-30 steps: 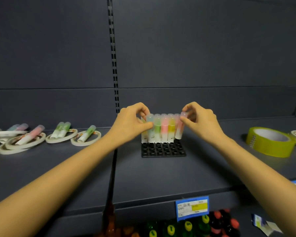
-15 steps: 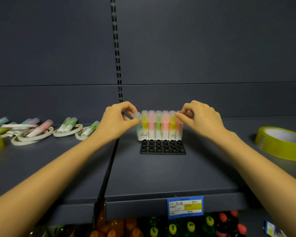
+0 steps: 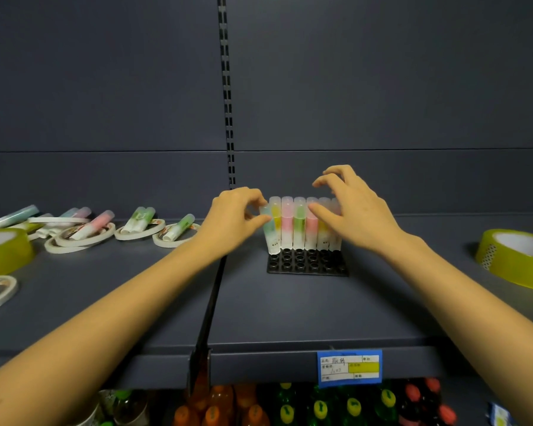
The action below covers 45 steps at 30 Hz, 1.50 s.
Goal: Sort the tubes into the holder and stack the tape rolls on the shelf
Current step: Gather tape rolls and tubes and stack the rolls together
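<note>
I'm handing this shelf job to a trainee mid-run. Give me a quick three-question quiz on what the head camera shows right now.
1. True or false: the tubes standing in the black holder fill its front row.
2. Which tube does the left hand pinch?
A. the blue-green tube at the left end of the row
B. the green tube in the middle of the row
C. a pink tube lying loose on the shelf
3. How many wide yellow-green tape rolls are in view?

Key: 1 false, they stand only in the back row, and the front holes are bare. 2 A; that tube leans. 3 two, the other at the left edge.
</note>
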Tool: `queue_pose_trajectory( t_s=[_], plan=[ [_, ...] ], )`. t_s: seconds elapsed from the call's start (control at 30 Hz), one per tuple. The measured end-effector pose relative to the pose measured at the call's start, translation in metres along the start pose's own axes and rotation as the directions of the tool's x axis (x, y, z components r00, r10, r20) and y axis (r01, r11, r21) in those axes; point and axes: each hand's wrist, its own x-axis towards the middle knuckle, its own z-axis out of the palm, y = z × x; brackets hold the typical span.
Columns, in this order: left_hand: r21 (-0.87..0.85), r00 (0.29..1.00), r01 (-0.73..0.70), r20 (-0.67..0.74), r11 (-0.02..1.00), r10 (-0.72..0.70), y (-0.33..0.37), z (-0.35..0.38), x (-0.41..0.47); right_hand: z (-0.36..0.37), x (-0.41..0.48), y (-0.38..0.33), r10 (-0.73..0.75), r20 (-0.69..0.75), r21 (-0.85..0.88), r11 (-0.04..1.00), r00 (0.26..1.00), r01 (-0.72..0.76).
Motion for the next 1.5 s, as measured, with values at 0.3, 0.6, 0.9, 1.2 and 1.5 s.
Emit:
queue_pose_trajectory(
  t_s=[0.3, 0.6, 0.9, 1.2, 1.5],
  plan=[
    [0.155, 0.987, -0.155, 0.067, 0.976, 0.147, -0.006, 0.003, -0.007, 0.007, 0.015, -0.025, -0.027, -0.012, 0.035, 0.999, 1.0, 0.028],
    [0.237, 0.977, -0.203, 0.111, 0.95, 0.182, -0.005, 0.007, -0.009, 0.016, 0.026, -0.052, 0.007, 0.009, 0.059, 0.998, 1.0, -0.007],
    [-0.037, 0.969, 0.034, 0.245, 0.999, -0.023, -0.081, -0.067, -0.009, 0.034, 0.061, -0.114, -0.003, 0.003, 0.057, 0.998, 1.0, 0.003],
    [0.239, 0.898, 0.35, 0.19, 0.906, -0.397, -0.18, -0.136, -0.02, 0.123, 0.107, -0.187, 0.205, 0.435, 0.035, 0.969, 0.877, -0.244],
    [0.417, 0.894, 0.276, 0.219, 0.866, -0.39, -0.214, -0.14, -0.011, 0.173, 0.127, -0.221, 0.461, 0.435, -0.009, 0.861, 0.773, -0.508]
  ],
)
